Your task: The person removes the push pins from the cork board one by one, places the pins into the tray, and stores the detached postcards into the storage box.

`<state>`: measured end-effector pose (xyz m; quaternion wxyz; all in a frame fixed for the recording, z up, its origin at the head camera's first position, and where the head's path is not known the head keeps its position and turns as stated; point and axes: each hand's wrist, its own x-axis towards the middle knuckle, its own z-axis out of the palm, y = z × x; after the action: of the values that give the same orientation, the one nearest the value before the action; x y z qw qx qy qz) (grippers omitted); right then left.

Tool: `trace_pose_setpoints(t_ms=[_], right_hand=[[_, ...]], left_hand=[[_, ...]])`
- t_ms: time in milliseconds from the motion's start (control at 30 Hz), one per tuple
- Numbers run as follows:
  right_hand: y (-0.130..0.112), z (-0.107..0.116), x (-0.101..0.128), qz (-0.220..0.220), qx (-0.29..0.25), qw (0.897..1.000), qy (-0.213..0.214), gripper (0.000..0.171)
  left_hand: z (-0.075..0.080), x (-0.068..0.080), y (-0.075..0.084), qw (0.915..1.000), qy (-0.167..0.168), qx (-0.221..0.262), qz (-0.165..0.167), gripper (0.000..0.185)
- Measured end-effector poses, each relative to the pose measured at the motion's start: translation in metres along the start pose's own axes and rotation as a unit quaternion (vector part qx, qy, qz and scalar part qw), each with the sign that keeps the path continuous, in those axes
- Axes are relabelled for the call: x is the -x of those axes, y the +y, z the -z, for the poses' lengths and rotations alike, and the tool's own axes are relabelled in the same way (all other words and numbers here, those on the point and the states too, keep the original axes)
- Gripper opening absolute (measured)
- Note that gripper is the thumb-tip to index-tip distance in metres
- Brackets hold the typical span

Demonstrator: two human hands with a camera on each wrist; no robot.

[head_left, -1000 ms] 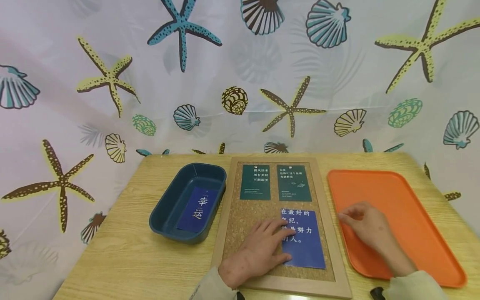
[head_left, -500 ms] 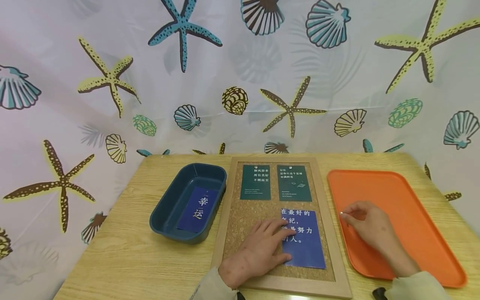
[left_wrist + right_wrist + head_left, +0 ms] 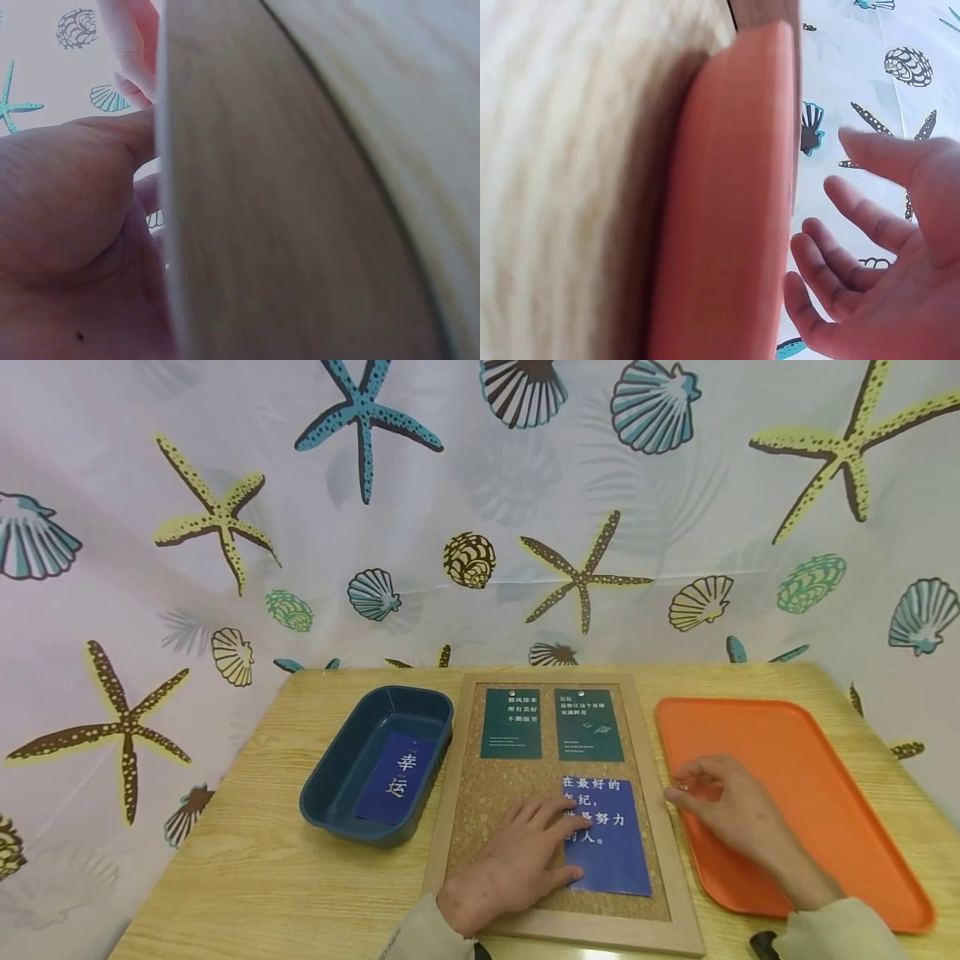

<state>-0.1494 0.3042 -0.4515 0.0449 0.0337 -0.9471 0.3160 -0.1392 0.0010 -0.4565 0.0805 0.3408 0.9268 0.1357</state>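
My left hand (image 3: 513, 864) lies flat on the cork board (image 3: 517, 777), its fingertips and thumb resting on a blue card (image 3: 611, 868) with white lettering. Part of that card is hidden under the fingers. My right hand (image 3: 738, 806) hovers over the orange tray's left edge, near the board's frame. Between thumb and index fingertip it pinches a tiny shiny push pin (image 3: 683, 787). Two green cards, a left one (image 3: 512, 735) and a right one (image 3: 589, 735), hang at the top of the board, each with a pin at its upper edge.
A dark blue bin (image 3: 318, 802) stands left of the board with another blue card (image 3: 390, 781) inside. The orange tray (image 3: 810, 802) lies on the wooden table (image 3: 247, 860) to the right. A shell-patterned curtain (image 3: 480, 485) closes off the back.
My right hand has shifted slightly left toward the board's frame, and the tiny pin now shows between its fingertips. My left hand has stayed in place on the card.
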Motion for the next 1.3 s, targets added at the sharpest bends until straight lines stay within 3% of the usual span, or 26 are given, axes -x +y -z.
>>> trace_pose_setpoints(t_ms=[267,500,967,1300], right_hand=[[-0.007,-0.007,-0.002,0.027,0.028,0.997,-0.068,0.065],[-0.013,-0.011,-0.002,0.027,0.057,0.995,-0.081,0.081],[-0.009,-0.013,0.002,0.054,0.081,0.992,-0.081,0.077],[-0.007,-0.013,0.004,0.070,0.082,0.991,-0.076,0.074]], left_hand=[[0.001,0.001,-0.001,1.0000,-0.001,0.000,0.001,0.056],[0.001,0.001,-0.001,1.0000,-0.003,0.006,0.002,0.056],[0.002,0.000,-0.001,0.9999,-0.008,0.008,0.008,0.055],[0.008,-0.002,-0.002,0.9998,-0.013,-0.014,-0.008,0.055]])
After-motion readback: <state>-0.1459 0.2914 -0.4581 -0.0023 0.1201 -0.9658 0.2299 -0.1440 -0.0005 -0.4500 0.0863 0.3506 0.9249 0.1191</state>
